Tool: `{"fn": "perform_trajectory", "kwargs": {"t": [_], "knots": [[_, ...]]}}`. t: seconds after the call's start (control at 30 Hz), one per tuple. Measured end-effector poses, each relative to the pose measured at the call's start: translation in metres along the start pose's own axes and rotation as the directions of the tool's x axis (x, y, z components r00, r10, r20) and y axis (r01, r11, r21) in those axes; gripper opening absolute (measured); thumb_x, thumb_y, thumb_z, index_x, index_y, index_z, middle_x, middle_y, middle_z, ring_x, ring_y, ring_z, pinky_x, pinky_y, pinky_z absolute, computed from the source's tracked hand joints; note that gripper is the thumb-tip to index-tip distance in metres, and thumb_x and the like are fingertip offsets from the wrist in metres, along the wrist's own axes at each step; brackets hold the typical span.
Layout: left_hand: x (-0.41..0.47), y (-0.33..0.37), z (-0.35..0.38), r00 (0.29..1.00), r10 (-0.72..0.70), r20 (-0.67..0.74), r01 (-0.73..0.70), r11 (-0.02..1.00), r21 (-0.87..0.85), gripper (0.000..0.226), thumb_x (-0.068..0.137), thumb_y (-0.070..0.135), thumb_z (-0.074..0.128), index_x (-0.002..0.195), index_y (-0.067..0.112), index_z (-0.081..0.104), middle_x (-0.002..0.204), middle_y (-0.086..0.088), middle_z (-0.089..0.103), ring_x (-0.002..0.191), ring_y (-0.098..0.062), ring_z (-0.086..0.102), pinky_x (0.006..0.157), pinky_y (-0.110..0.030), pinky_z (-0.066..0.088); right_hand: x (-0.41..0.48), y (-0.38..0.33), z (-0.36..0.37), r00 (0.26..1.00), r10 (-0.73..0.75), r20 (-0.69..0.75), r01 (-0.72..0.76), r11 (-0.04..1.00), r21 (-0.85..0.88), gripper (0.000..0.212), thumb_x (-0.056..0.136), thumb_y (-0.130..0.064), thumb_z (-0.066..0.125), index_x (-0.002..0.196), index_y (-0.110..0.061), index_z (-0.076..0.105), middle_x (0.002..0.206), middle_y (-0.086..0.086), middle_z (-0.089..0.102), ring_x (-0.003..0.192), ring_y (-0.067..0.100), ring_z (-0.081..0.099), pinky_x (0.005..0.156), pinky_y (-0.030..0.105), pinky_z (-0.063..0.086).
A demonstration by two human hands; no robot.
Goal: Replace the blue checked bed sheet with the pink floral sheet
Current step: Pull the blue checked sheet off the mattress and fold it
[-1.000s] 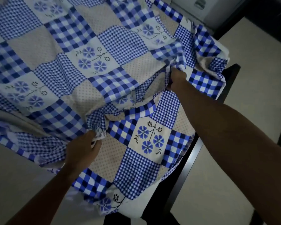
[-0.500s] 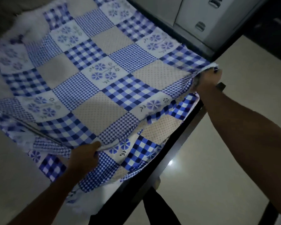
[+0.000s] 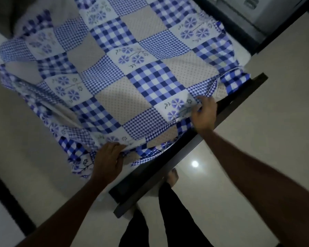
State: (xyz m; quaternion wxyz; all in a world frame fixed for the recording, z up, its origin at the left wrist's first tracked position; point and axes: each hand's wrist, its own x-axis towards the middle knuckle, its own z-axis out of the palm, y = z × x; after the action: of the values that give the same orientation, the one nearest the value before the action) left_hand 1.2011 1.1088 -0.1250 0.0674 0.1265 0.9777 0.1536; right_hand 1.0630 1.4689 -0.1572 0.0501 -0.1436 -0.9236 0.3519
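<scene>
Left hand point(image 3: 108, 160), right hand point(image 3: 204, 115) on sheet point(image 3: 150, 82)

Dark rail point(image 3: 185, 148) along the sheet's point(image 3: 132, 81) near edge, just beside left hand point(image 3: 109, 157) and right hand point(image 3: 204, 114), open floor point(image 3: 266, 131) right of the rail, legs point(image 3: 177, 211) standing at its near end, cabinet point(image 3: 268, 13) near the far corner, bare mattress point(image 3: 25, 148) left of the sheet.

Views: one, head-worn, wide-angle.
Position: standing at the bed frame point(image 3: 146, 182), above its edge.
Direction: forward and steeply down, rolled; the frame runs diagonally.
Range: near; sheet point(image 3: 141, 82) fills the upper picture, floor point(image 3: 257, 122) and the wearer's legs point(image 3: 177, 220) lie below.
</scene>
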Motion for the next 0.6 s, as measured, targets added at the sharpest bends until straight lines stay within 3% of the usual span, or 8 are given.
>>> {"fn": "perform_trajectory", "kwargs": {"t": [0.07, 0.13, 0.23, 0.3, 0.37, 0.43, 0.53, 0.6], "knots": [[-0.003, -0.001, 0.003, 0.998, -0.026, -0.06, 0.026, 1.0, 0.003, 0.027, 0.088, 0.011, 0.054, 0.11, 0.006, 0.069, 0.104, -0.012, 0.064, 0.096, -0.032, 0.06, 0.079, -0.041, 0.047, -0.062, -0.036, 0.032, 0.965, -0.073, 0.25, 0.068, 0.997, 0.028, 0.035, 0.088, -0.029, 0.059, 0.119, -0.014, 0.066, 0.118, 0.01, 0.06, 0.108, 0.028, 0.054, 0.086, 0.035, 0.044], [-0.004, -0.001, 0.004, 0.992, -0.022, -0.124, 0.024, 1.0, 0.013, 0.021, 0.088, 0.009, 0.057, 0.104, 0.007, 0.069, 0.098, -0.011, 0.062, 0.091, -0.033, 0.059, 0.075, -0.041, 0.044, -0.113, -0.061, 0.061, 0.889, -0.158, 0.43, 0.16, 0.987, 0.031, 0.048, 0.079, -0.036, 0.066, 0.124, -0.02, 0.065, 0.125, 0.004, 0.059, 0.115, 0.022, 0.05, 0.087, 0.032, 0.039], [-0.007, 0.001, 0.003, 0.986, -0.009, -0.169, 0.009, 1.0, -0.002, 0.015, 0.089, 0.013, 0.054, 0.094, 0.007, 0.066, 0.088, -0.011, 0.059, 0.083, -0.029, 0.053, 0.071, -0.038, 0.04, -0.158, -0.068, 0.095, 0.762, -0.377, 0.526, 0.45, 0.893, -0.011, 0.063, 0.075, -0.043, 0.07, 0.134, -0.025, 0.06, 0.138, 0.006, 0.055, 0.127, 0.025, 0.044, 0.095, 0.041, 0.032], [-0.009, -0.002, 0.005, 0.988, 0.01, -0.155, -0.015, 1.0, -0.028, 0.012, 0.088, 0.014, 0.054, 0.088, 0.007, 0.064, 0.082, -0.011, 0.057, 0.076, -0.028, 0.053, 0.066, -0.039, 0.042, -0.16, -0.067, 0.102, 0.748, -0.437, 0.499, 0.509, 0.861, -0.01, 0.055, 0.076, -0.039, 0.071, 0.128, -0.026, 0.064, 0.132, 0.004, 0.059, 0.123, 0.024, 0.047, 0.095, 0.041, 0.03], [-0.014, -0.007, 0.014, 0.994, 0.041, -0.104, -0.049, 0.996, -0.075, 0.008, 0.083, 0.01, 0.057, 0.085, 0.008, 0.065, 0.081, -0.011, 0.059, 0.073, -0.03, 0.055, 0.062, -0.039, 0.044, -0.15, -0.068, 0.099, 0.784, -0.442, 0.436, 0.5, 0.866, -0.022, 0.03, 0.079, -0.032, 0.064, 0.106, -0.024, 0.072, 0.109, 0.001, 0.069, 0.102, 0.023, 0.059, 0.085, 0.04, 0.038], [-0.026, -0.011, 0.026, 0.998, 0.047, -0.031, -0.049, 0.996, -0.079, 0.018, 0.078, 0.011, 0.059, 0.096, 0.009, 0.065, 0.092, -0.011, 0.063, 0.083, -0.033, 0.06, 0.066, -0.04, 0.047, -0.129, -0.07, 0.092, 0.834, -0.35, 0.426, 0.392, 0.92, -0.012, 0.014, 0.085, -0.025, 0.057, 0.083, -0.019, 0.07, 0.08, 0.002, 0.069, 0.076, 0.026, 0.064, 0.066, 0.033, 0.042], [-0.036, -0.015, 0.041, 0.995, -0.081, 0.051, 0.081, 0.997, 0.018, 0.054, 0.081, 0.024, 0.06, 0.134, 0.015, 0.054, 0.135, -0.014, 0.054, 0.118, -0.036, 0.053, 0.086, -0.045, 0.047, -0.098, -0.075, 0.076, 0.809, -0.224, 0.543, 0.232, 0.971, 0.056, 0.035, 0.096, -0.03, 0.055, 0.062, -0.021, 0.052, 0.055, 0.003, 0.049, 0.055, 0.025, 0.05, 0.055, 0.033, 0.034], [-0.029, -0.017, 0.041, 0.993, -0.12, -0.012, 0.12, 0.993, 0.015, 0.066, 0.085, 0.03, 0.062, 0.146, 0.013, 0.044, 0.146, -0.018, 0.046, 0.127, -0.037, 0.048, 0.093, -0.047, 0.044, -0.084, -0.081, 0.066, 0.759, -0.207, 0.617, 0.198, 0.977, 0.083, 0.048, 0.097, -0.034, 0.062, 0.055, -0.016, 0.046, 0.049, 0.005, 0.041, 0.049, 0.025, 0.045, 0.053, 0.036, 0.032]]}}
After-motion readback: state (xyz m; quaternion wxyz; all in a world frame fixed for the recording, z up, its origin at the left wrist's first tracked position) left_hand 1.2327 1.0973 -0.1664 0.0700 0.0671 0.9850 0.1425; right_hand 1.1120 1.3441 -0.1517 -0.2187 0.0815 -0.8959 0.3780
